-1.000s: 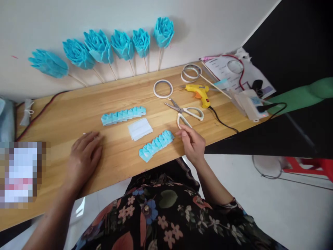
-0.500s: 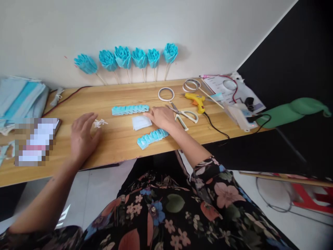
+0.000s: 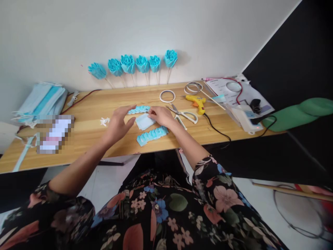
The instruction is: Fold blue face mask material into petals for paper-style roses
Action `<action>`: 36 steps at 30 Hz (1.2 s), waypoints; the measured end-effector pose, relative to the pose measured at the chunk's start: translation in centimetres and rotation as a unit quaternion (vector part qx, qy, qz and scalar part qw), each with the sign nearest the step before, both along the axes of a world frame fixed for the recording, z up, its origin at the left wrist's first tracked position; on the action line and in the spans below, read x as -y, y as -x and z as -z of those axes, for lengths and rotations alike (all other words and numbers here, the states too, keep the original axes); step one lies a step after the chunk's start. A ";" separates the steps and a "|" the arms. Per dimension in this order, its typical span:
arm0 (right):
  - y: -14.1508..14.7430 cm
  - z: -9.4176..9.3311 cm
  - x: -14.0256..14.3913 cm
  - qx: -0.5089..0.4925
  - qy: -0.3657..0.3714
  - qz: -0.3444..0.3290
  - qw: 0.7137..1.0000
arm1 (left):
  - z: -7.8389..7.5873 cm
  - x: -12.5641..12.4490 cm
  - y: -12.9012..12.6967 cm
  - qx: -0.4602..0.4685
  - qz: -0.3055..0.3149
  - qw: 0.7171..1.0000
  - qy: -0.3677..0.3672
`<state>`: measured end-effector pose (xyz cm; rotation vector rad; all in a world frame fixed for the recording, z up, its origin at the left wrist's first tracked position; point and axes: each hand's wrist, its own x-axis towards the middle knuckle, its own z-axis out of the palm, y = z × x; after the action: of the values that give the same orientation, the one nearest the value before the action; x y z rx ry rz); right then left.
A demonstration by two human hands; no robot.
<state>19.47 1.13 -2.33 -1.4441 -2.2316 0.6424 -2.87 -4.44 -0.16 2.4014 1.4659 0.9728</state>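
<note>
My right hand [image 3: 162, 116] rests on the wooden table [image 3: 85, 139], its fingertips touching the edge of a flat pale blue folded sheet [image 3: 144, 122]. My left hand [image 3: 118, 123] hovers open just left of that sheet, fingers spread, holding nothing. A pleated blue strip [image 3: 152, 135] lies in front of the sheet near the table's front edge. A second pleated blue strip [image 3: 139, 109] lies behind the sheet, partly hidden by my hands.
Several blue paper roses on sticks [image 3: 135, 64] lean on the wall. Scissors [image 3: 183, 115], a tape ring [image 3: 167, 96], a yellow glue gun [image 3: 197, 102], wire rings [image 3: 191, 88] and a power strip [image 3: 246, 119] sit to the right. Blue face masks [image 3: 41, 100] are stacked at left.
My left hand has swung right from the table's left part to beside the flat sheet. My right hand went from the scissors' handle to the sheet. The view has pulled back.
</note>
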 end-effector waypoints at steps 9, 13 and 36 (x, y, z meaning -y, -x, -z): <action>-1.2 2.0 -0.7 -0.310 0.091 -0.015 0.946 | 1.4 -3.3 -2.1 0.220 -0.023 0.929 0.297; -1.2 2.7 -0.5 -0.368 0.107 -0.011 0.924 | 0.9 -3.1 -1.8 0.288 -0.014 0.893 0.345; -0.3 -0.7 -0.8 -0.457 0.065 0.029 0.887 | -0.9 -4.7 -2.5 0.292 0.041 0.912 0.283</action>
<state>19.82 1.88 -1.66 -0.9369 -1.4071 1.1674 -0.36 0.28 0.76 1.5641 1.1887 0.9593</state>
